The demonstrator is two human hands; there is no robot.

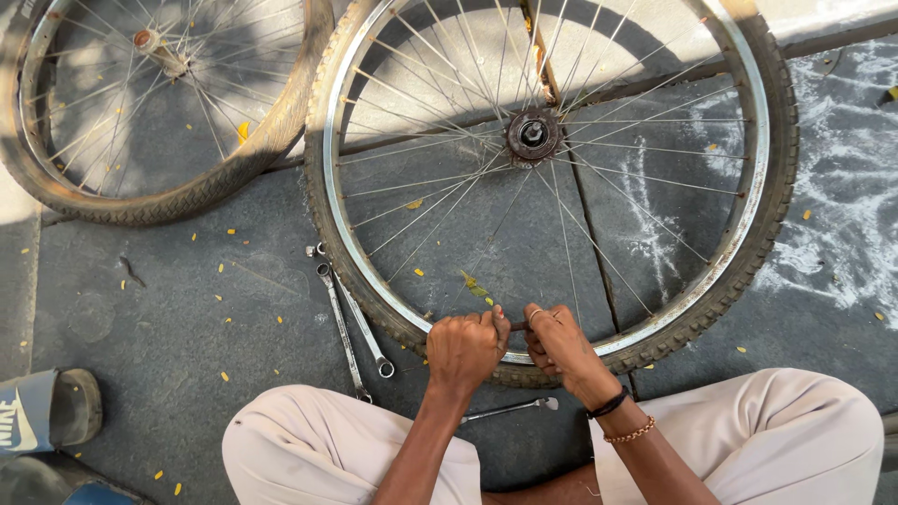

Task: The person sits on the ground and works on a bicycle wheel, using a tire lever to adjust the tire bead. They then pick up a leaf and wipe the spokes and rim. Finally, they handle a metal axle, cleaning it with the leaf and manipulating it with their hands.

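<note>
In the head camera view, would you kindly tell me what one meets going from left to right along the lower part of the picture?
Sandal → two spanners on the ground → left hand → right hand, both hands on the near rim of the large wheel.

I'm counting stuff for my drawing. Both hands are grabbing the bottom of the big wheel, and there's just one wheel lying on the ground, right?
Not quite. Both hands, the left hand and the right hand, do grip the bottom of the big wheel, but the head view shows two wheels on the ground: a second wheel lies at the upper left.
</note>
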